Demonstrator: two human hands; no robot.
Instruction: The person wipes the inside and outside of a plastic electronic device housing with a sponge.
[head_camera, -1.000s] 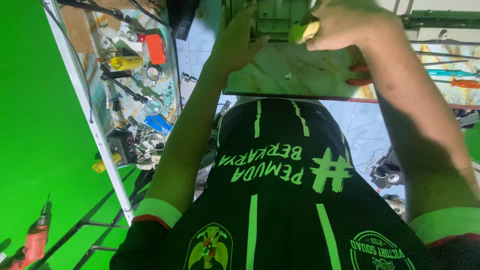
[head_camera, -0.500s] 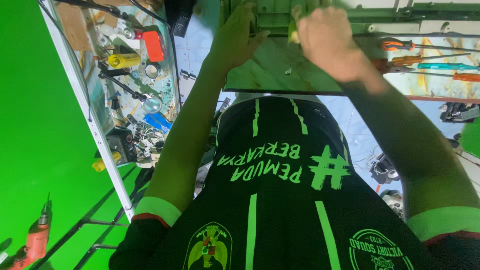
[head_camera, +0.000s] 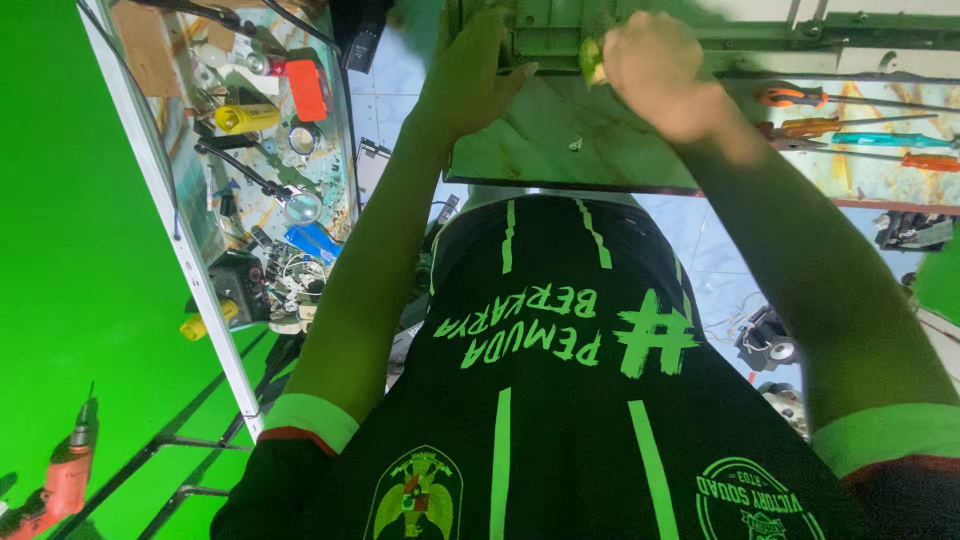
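**At the bench edge: 2 hands on a green unit**

At the far edge of the bench (head_camera: 560, 140), both of the person's bare hands meet on a green metal unit (head_camera: 545, 30), which sits at the top of the view and is partly cut off by the frame. The left hand (head_camera: 470, 75) lies flat against the unit's near face with its fingers spread, pressing or steadying it rather than gripping anything. The right hand (head_camera: 655, 70) is closed in a fist around a small yellow-green handle (head_camera: 592, 62). Only the end of the handle shows, just beside the unit, and the blur hides what it tips into. A black shirt (head_camera: 540, 400) with green stripes fills the lower view.

As for progress, the work looks to be in mid-course. Both hands are engaged at the unit, and 1 small loose part (head_camera: 575, 145) lies on the bench below it, which may have come off the unit. The pictures do not show how much of the unit is undone or how much is left.

To the right, 4 screwdrivers (head_camera: 850, 130) lie side by side on the bench, well apart from the hands. On the left, a glass shelf (head_camera: 160, 200) carries a yellow can (head_camera: 245, 118), a red box (head_camera: 305, 90), a magnifier (head_camera: 300, 207) and tangled wires. An orange drill (head_camera: 60, 480) rests at the lower left.
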